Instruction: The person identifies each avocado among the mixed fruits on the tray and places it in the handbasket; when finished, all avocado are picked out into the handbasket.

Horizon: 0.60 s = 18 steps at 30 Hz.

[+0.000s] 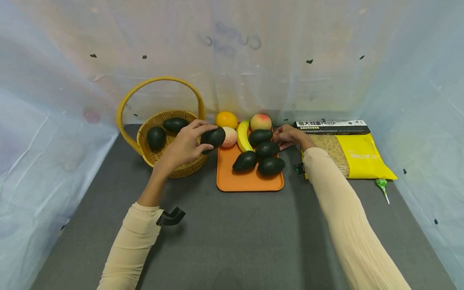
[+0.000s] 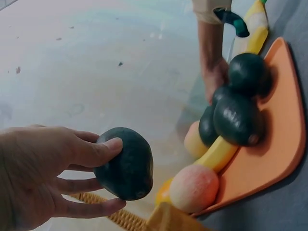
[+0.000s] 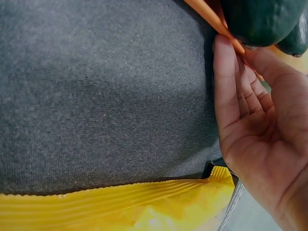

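My left hand [image 1: 182, 144] holds a dark green avocado [image 1: 214, 137] between thumb and fingers, above the right rim of a wicker basket [image 1: 186, 172]. In the left wrist view, the thumb presses that avocado [image 2: 125, 166] from one side. Two more avocados lie inside the basket. My right hand [image 1: 288, 136] pinches the right rim of an orange tray [image 1: 232, 183]; in the right wrist view its thumb and fingers meet at the tray edge [image 3: 208, 15]. Several avocados [image 1: 271, 166] rest on the tray beside a banana [image 1: 243, 135].
Around the tray's far side sit an orange [image 1: 226, 120], a pinkish round fruit [image 1: 229, 137] and a peach [image 1: 261, 121]. On the right lies a yellow pasta bag [image 1: 362, 155] with a green lollipop [image 1: 381, 184] near its corner. The basket's tall handle [image 1: 163, 78] arches upward.
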### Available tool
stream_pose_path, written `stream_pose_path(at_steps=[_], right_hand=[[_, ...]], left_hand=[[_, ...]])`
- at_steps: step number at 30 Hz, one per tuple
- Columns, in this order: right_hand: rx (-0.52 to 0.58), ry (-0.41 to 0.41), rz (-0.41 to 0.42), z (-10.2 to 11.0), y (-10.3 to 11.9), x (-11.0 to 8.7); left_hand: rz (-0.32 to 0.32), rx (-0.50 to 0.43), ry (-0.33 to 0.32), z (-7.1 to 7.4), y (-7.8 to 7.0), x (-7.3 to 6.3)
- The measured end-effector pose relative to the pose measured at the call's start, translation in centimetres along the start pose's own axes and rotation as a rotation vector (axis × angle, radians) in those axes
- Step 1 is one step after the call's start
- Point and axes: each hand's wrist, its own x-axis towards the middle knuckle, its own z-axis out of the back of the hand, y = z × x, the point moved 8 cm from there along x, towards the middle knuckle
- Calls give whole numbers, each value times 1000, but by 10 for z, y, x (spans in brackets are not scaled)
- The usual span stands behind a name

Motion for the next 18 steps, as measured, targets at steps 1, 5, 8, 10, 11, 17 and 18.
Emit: stream_pose_path(at_steps=[1,5,8,10,11,17,18], right_hand=[[0,1,0,0,0,0],[-1,0,-6,0,1,-2],[-3,0,-4,0,1,-3],[-2,0,-1,0,1,-3],[-1,2,0,0,1,-3],[5,-8,8,1,-2,1],[4,-11,11,1,-2,2]], left_hand=[[8,10,-2,2,3,0],[48,45,4,8,16,-1],[84,61,18,12,26,-2],[104,65,29,13,33,-2],[112,67,37,14,37,-2],[173,100,89,21,60,4],[187,106,96,23,64,5]])
